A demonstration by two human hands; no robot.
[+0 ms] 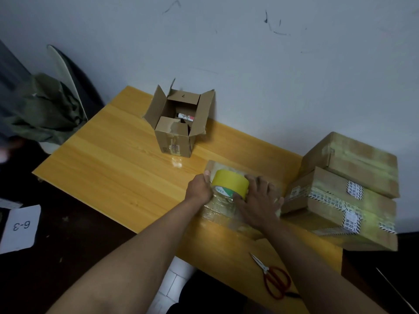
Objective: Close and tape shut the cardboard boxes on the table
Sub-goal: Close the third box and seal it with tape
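The flat cardboard box [229, 211] lies under both hands on the yellow wooden table [113, 168], and the yellow tape roll [230, 182] stands on top of it, held between the left hand [199, 189], which curls around the roll's side, and the right hand [258, 200], which lies spread and flat on the shiny tape. To do this step well, the person should probably press the tape down hard and pull the roll straight, so no bumps stay. The hands hide most of the box, so its flaps and the tape's loose end cannot be seen; beyond the left hand an open box [179, 123] waits, stacked taped boxes [349, 191] sit just past the right hand, blurred, and red scissors [274, 282] lie near the right arm.
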